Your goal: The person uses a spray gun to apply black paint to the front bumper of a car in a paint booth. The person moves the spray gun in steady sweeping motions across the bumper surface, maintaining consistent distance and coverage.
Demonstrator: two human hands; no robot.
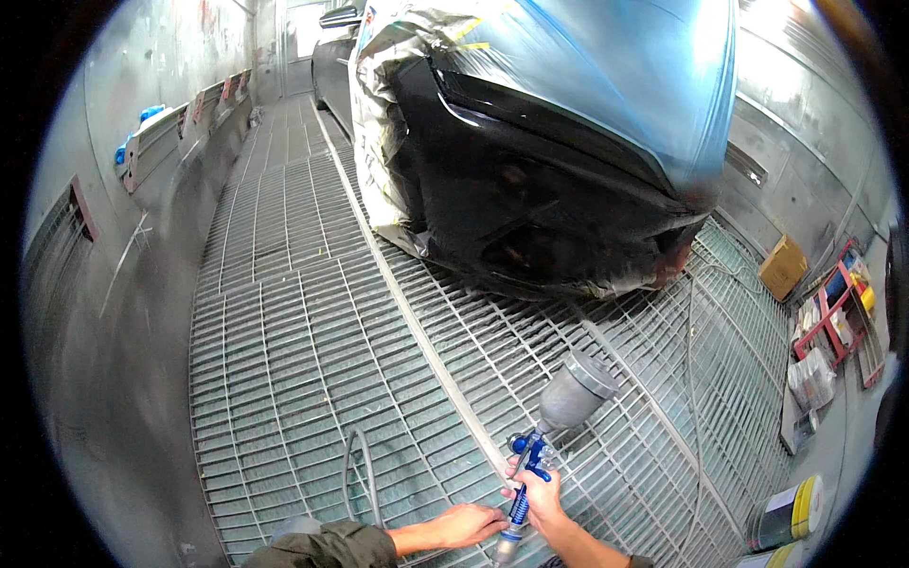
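Spray gun (542, 431): sitting upright in the right hand (540, 494), grey cup tilting above the fingers
Right hand: gripping the blue handle
Left hand (466, 523): touching the handle's base, fingers loosely curled
Hose (365, 473): trailing left over the floor grating (284, 331)

Bright overhead light | glare on blue masking film (653, 66) | fisheye bending, dark rim

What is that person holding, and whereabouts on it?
The right hand grips a blue spray gun by its handle, below the grey cup. The left hand touches the handle's lower end.
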